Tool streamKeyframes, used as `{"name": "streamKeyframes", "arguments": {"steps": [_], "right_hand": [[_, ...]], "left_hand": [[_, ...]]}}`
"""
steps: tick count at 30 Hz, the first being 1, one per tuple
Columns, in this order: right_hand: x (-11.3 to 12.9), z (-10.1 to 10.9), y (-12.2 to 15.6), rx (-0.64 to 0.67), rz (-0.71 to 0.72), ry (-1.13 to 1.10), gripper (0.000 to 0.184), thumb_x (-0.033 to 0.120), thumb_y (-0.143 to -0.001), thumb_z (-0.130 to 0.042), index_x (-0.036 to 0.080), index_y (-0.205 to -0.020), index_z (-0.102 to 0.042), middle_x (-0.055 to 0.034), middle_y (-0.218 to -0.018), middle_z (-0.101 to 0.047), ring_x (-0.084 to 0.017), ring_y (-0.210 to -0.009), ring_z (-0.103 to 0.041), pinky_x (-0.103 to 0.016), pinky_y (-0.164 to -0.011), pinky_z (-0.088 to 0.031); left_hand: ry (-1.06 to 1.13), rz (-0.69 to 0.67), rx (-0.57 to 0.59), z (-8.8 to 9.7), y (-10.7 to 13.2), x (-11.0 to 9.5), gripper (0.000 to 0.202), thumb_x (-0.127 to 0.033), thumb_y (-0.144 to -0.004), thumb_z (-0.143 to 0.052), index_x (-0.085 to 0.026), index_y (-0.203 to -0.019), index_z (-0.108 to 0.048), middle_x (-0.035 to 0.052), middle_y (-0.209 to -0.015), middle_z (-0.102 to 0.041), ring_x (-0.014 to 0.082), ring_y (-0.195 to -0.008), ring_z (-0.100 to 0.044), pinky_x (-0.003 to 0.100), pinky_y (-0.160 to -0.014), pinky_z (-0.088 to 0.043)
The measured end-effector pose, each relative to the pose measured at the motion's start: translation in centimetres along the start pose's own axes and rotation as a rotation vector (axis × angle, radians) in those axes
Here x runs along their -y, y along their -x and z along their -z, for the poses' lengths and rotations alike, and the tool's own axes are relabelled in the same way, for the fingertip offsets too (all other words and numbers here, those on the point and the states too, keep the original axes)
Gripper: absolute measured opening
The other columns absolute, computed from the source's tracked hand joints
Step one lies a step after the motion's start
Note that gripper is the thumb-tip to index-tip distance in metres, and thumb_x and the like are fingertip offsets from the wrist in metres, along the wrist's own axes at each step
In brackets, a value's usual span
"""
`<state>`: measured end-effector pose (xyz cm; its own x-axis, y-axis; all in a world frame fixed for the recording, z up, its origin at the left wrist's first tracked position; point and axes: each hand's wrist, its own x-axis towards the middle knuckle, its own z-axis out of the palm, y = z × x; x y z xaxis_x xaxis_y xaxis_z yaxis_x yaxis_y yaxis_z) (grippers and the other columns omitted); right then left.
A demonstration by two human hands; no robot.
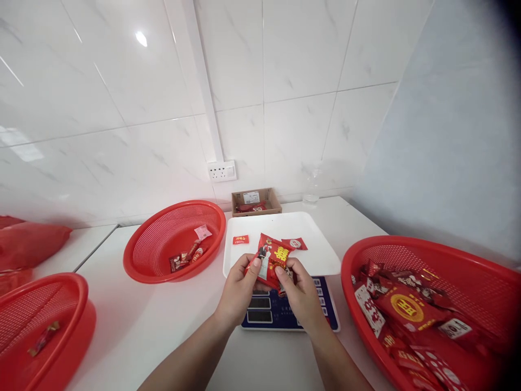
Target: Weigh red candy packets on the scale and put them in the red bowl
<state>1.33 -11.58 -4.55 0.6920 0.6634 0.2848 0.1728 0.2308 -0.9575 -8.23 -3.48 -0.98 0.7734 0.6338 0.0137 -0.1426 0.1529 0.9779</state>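
Between my hands, just above the near edge of a digital scale's white tray point(244, 224), is a red candy packet point(266, 258) with yellow print and a picture on it. My left hand point(240, 288) pinches its left side. My right hand point(301, 296) grips the lower right part, along with a small dark-and-red wrapped candy point(282, 288) partly hidden by the fingers. On the tray lie a small red wrapped piece point(241, 239) to the left and another red packet point(299, 244) behind my right hand. Both forearms partly cover the scale's blue panel point(277, 320).
A red basket point(348, 260) full of red candy packets stands at the right. Two baskets, one behind point(136, 260) and one at front left point(83, 304), hold a few sweets. Behind the scale are a cardboard box point(274, 206) and a clear bottle point(311, 190). Red bags point(28, 244) lie far left.
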Motion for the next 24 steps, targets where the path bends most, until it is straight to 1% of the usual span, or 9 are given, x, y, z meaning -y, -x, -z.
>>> {"name": "streamKeyframes", "arguments": {"steps": [3,7,9,11,13,16,18,21,24], "right_hand": [[0.0,0.0,0.0,-0.003,0.004,-0.009,0.018,0.039,-0.080,-0.053,0.021,-0.080,-0.054,0.0005,-0.074,-0.061,-0.016,-0.071,-0.055,-0.027,-0.065,-0.045],[-0.1,-0.1,0.1,0.041,-0.002,-0.065,0.026,0.038,-0.078,-0.055,0.021,-0.098,-0.056,-0.0036,-0.094,-0.064,-0.020,-0.089,-0.058,-0.033,-0.078,-0.047],[-0.5,-0.1,0.2,0.010,0.002,-0.090,0.028,0.038,-0.077,-0.057,0.021,-0.100,-0.057,-0.0047,-0.099,-0.065,-0.021,-0.093,-0.058,-0.036,-0.081,-0.046],[-0.9,0.0,0.2,-0.100,0.020,-0.122,0.026,0.038,-0.076,-0.058,0.022,-0.096,-0.059,-0.0043,-0.097,-0.066,-0.021,-0.092,-0.059,-0.036,-0.081,-0.046],[-1.3,0.3,0.2,-0.257,0.026,-0.170,0.025,0.039,-0.076,-0.059,0.022,-0.094,-0.060,-0.0035,-0.093,-0.066,-0.019,-0.089,-0.059,-0.033,-0.080,-0.046],[-1.4,0.9,-0.1,-0.474,0.015,-0.242,0.029,0.042,-0.077,-0.057,0.023,-0.099,-0.058,-0.0026,-0.090,-0.065,-0.016,-0.083,-0.058,-0.031,-0.077,-0.046],[-1.1,1.1,-0.3,-0.565,0.029,-0.297,0.032,0.043,-0.078,-0.055,0.024,-0.104,-0.055,-0.0018,-0.092,-0.063,-0.014,-0.080,-0.058,-0.031,-0.077,-0.046],[-0.6,1.1,-0.4,-0.631,0.029,-0.342,0.031,0.043,-0.077,-0.055,0.025,-0.103,-0.054,-0.0002,-0.090,-0.062,-0.012,-0.069,-0.056,-0.028,-0.068,-0.048],[-0.3,1.2,-0.5,-0.695,0.023,-0.364,0.027,0.043,-0.075,-0.057,0.024,-0.094,-0.055,0.0003,-0.083,-0.061,-0.013,-0.066,-0.056,-0.026,-0.060,-0.047]], "left_hand": [[-0.034,-0.017,-0.010,0.1,0.0,0.0,0.036,-0.051,-0.080,-0.050,-0.016,-0.085,-0.053,0.0024,-0.079,-0.058,0.0134,-0.067,-0.056,0.022,-0.056,-0.048],[-0.207,-0.069,0.005,0.2,0.1,-0.1,0.033,-0.048,-0.081,-0.051,-0.016,-0.082,-0.057,-0.0007,-0.068,-0.054,0.0104,-0.058,-0.049,0.020,-0.054,-0.042],[-0.295,-0.088,0.044,0.3,0.0,-0.2,0.032,-0.047,-0.082,-0.050,-0.016,-0.082,-0.058,-0.0019,-0.063,-0.051,0.0098,-0.056,-0.046,0.019,-0.052,-0.039],[-0.368,-0.112,0.035,0.7,-0.3,-0.3,0.031,-0.045,-0.084,-0.047,-0.016,-0.086,-0.058,-0.0012,-0.065,-0.053,0.0108,-0.057,-0.047,0.020,-0.052,-0.039],[-0.458,-0.177,-0.045,1.6,-1.1,-0.5,0.029,-0.043,-0.085,-0.044,-0.017,-0.090,-0.058,0.0013,-0.073,-0.057,0.0127,-0.064,-0.051,0.021,-0.056,-0.041],[-0.676,-0.327,-0.190,3.9,-3.1,-0.8,0.024,-0.036,-0.084,-0.047,-0.018,-0.095,-0.059,0.0053,-0.090,-0.061,0.0164,-0.076,-0.055,0.025,-0.064,-0.043],[-0.875,-0.385,-0.219,5.4,-4.5,-1.0,0.024,-0.031,-0.082,-0.051,-0.020,-0.101,-0.060,0.0075,-0.101,-0.061,0.0203,-0.085,-0.056,0.029,-0.072,-0.043],[-1.218,-0.372,-0.135,6.9,-6.1,-1.2,0.033,-0.026,-0.081,-0.051,-0.019,-0.113,-0.056,0.0103,-0.114,-0.058,0.0269,-0.104,-0.051,0.037,-0.086,-0.039],[-1.439,-0.324,-0.013,7.1,-7.0,-1.3,0.036,-0.022,-0.081,-0.050,-0.016,-0.115,-0.055,0.0121,-0.115,-0.058,0.0291,-0.108,-0.048,0.039,-0.091,-0.036]]}}
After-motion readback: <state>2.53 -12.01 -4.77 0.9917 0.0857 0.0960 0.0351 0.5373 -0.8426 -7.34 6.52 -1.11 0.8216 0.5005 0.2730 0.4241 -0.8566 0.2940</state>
